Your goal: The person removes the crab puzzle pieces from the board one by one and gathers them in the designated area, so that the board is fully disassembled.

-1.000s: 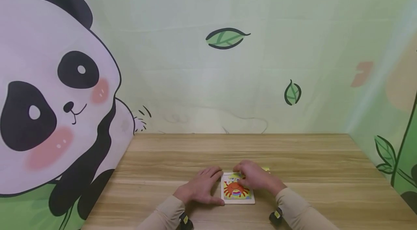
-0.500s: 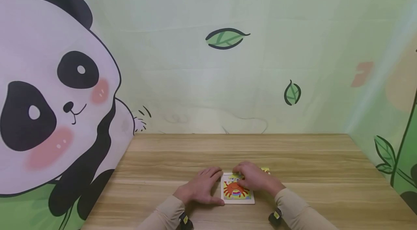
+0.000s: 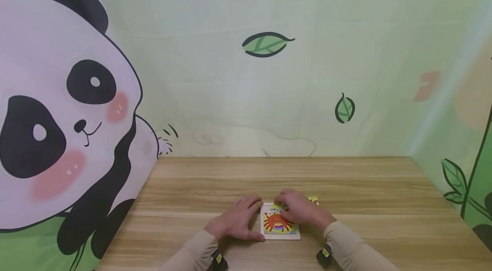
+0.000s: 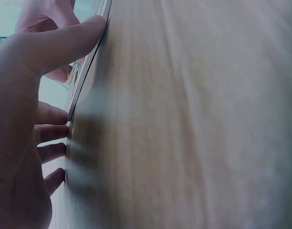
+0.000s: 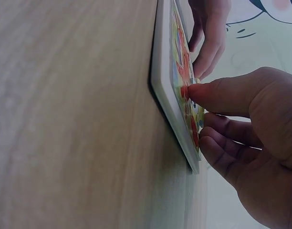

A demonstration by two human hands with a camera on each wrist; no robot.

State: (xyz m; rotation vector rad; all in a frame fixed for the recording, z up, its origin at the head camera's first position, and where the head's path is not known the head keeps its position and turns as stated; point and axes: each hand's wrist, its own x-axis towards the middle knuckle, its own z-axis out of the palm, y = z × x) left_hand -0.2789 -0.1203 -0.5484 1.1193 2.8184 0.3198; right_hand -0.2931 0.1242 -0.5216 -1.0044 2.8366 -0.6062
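Note:
A square jigsaw puzzle board (image 3: 282,237) with a pale frame and a red crab picture lies flat on the table. At its left side, my left hand (image 3: 239,220) rests with fingers spread, the thumb at the near corner and the fingertips by the far one. My right hand (image 3: 301,208) is over the board's upper right part. In the right wrist view, the thumb and fingers of my right hand (image 5: 260,112) pinch a small yellowish puzzle piece (image 5: 200,116) at the picture's surface; most of it is hidden.
Another yellow-and-red puzzle piece (image 3: 314,199) lies just behind my right hand, partly covered by it. The wooden table (image 3: 184,185) extends around the board. A printed cloth backdrop (image 3: 215,91) with a panda and leaves stands along its back edge.
My right hand has shifted slightly, showing more of the loose puzzle piece behind it. My left hand and the puzzle board stay in place.

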